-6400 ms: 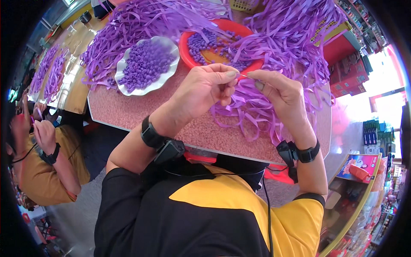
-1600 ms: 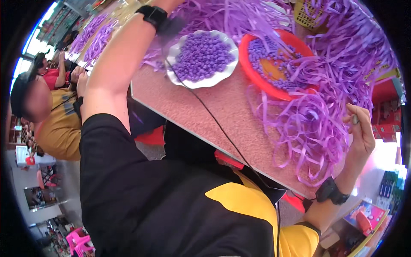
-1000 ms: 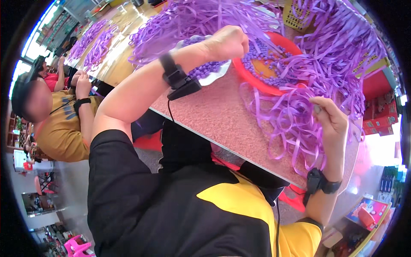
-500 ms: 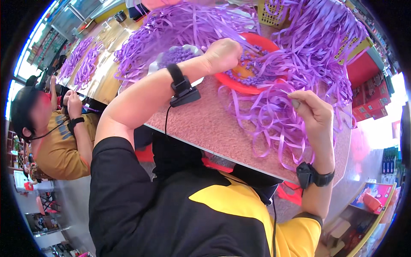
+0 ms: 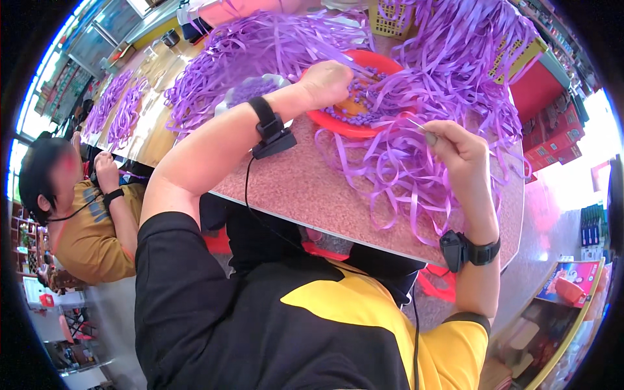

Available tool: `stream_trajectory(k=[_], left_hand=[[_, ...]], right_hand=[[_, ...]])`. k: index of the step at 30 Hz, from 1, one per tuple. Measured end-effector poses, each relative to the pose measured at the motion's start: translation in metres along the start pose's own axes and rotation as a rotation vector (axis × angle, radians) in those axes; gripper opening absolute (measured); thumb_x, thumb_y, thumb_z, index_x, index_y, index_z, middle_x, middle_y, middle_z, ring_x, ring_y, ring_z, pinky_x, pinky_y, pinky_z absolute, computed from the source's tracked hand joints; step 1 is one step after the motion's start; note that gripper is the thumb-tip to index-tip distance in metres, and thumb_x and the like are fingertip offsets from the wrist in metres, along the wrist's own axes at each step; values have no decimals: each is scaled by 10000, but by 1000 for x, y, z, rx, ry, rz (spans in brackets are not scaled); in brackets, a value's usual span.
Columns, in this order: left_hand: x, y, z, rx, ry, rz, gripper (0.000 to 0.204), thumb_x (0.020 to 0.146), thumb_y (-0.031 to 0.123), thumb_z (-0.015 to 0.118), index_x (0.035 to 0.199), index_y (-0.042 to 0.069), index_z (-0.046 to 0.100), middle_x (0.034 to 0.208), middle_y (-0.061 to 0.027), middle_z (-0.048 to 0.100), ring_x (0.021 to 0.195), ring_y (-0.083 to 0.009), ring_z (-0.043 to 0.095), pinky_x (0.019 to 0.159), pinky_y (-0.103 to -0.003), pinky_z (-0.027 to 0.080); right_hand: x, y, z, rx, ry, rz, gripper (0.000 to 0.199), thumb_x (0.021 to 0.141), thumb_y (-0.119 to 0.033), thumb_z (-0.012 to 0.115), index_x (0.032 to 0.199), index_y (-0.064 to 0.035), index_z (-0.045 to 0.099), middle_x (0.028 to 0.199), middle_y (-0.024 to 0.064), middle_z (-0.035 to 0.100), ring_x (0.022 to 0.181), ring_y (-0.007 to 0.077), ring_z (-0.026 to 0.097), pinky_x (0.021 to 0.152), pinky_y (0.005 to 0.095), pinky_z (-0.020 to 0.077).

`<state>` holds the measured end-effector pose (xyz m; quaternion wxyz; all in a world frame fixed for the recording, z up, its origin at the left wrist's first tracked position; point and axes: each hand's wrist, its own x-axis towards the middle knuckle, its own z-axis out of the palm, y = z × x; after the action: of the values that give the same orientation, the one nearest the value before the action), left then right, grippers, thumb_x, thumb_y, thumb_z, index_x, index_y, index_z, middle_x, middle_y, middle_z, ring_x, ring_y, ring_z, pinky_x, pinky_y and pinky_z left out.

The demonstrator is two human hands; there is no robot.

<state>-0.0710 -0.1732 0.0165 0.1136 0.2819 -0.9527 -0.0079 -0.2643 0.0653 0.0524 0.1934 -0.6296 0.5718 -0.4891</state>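
My left hand [image 5: 328, 85] is closed over the near left rim of a red plastic basin [image 5: 348, 129]; its fingertips face away, so what they hold is hidden. Small purple beads [image 5: 364, 117] lie in the basin, with ribbon strands across its right side. To the right, my right hand [image 5: 458, 148] pinches a thin, shiny needle [image 5: 416, 124] between thumb and forefinger, its tip pointing at the basin. Loose purple ribbons [image 5: 406, 179] lie in loops on the table beneath and beside this hand.
A white scalloped bowl [image 5: 224, 103] of purple pieces sits behind my left forearm. Ribbon heaps [image 5: 279, 39] cover the far table [image 5: 273, 188], and more hang over yellow baskets [image 5: 390, 23]. A co-worker [image 5: 97, 227] sits at left. Red boxes [image 5: 552, 133] are stacked at right.
The whole view has shifted slightly, so the table and both hands appear further left. My hands keep nearly the same poses, the right still pinching the needle. The co-worker's hands have moved a little.
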Motion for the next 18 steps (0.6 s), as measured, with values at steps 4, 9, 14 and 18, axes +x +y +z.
stream_trajectory(k=[4, 9, 14, 18], left_hand=[[4, 2, -2, -71, -21, -46, 154, 699, 138, 649, 748, -6, 672, 780, -211, 670, 781, -389, 655, 714, -451, 514], [-4, -1, 0, -224, 77, -59, 163, 668, 132, 690, 735, -16, 678, 756, -181, 680, 701, -309, 668, 661, -397, 518], [-5, 0, -10, -675, 148, -174, 200, 671, 150, 754, 715, -30, 680, 687, -145, 670, 617, -235, 649, 597, -356, 513], [-11, 8, -25, -1546, 57, -442, 101, 774, 33, 700, 849, -32, 679, 691, -97, 634, 588, -171, 597, 533, -300, 478]], right_hand=[[-1, 3, -2, 14, 20, -17, 127, 879, 12, 636, 991, 16, 696, 725, -27, 592, 649, 38, 511, 590, 202, 410], [-2, 0, -3, -1, 12, -38, 134, 886, 8, 627, 1001, 18, 695, 725, -31, 583, 646, 41, 505, 592, 202, 410], [0, 4, 0, 29, 19, 6, 160, 910, 4, 599, 1040, 10, 693, 720, -29, 576, 637, 45, 504, 586, 207, 412], [-1, 5, 4, 126, -1, 206, 209, 940, -19, 563, 1106, -19, 690, 715, -27, 569, 628, 49, 506, 586, 206, 417]])
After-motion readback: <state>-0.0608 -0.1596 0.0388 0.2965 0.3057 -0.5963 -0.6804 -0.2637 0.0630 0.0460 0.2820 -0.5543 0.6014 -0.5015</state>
